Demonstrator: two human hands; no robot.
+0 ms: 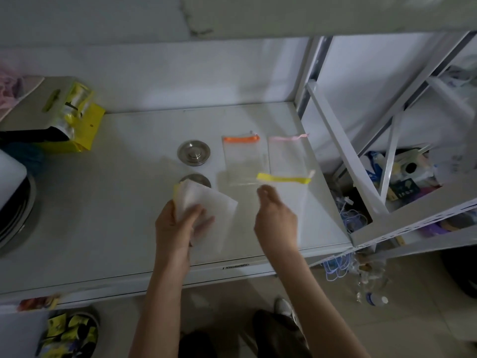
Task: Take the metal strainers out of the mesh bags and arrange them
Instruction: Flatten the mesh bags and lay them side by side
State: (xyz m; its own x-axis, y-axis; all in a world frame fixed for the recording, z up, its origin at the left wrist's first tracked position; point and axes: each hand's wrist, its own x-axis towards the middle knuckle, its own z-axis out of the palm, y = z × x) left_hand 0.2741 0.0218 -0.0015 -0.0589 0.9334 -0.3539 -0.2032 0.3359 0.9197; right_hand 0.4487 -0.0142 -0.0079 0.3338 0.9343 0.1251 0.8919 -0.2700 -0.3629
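Note:
A round metal strainer [193, 152] lies bare on the white table top [116, 202]. A second strainer [197, 179] sits just in front of it, half hidden by a white mesh bag [206, 202] with a yellow trim, which my left hand [178, 226] grips. To the right lie three flat mesh bags: one with an orange ribbon [241, 156], one with a pink ribbon [287, 153], one with a yellow ribbon [286, 192]. My right hand [273, 218] hovers over the yellow-ribbon bag, fingers bunched and blurred, holding nothing that I can make out.
A yellow packet with clear cups [74, 120] stands at the back left. Stacked metal pans [13, 210] sit at the left edge. A white metal shelf frame [387, 140] with clutter stands right of the table. Bottles and blue cords [361, 275] lie on the floor.

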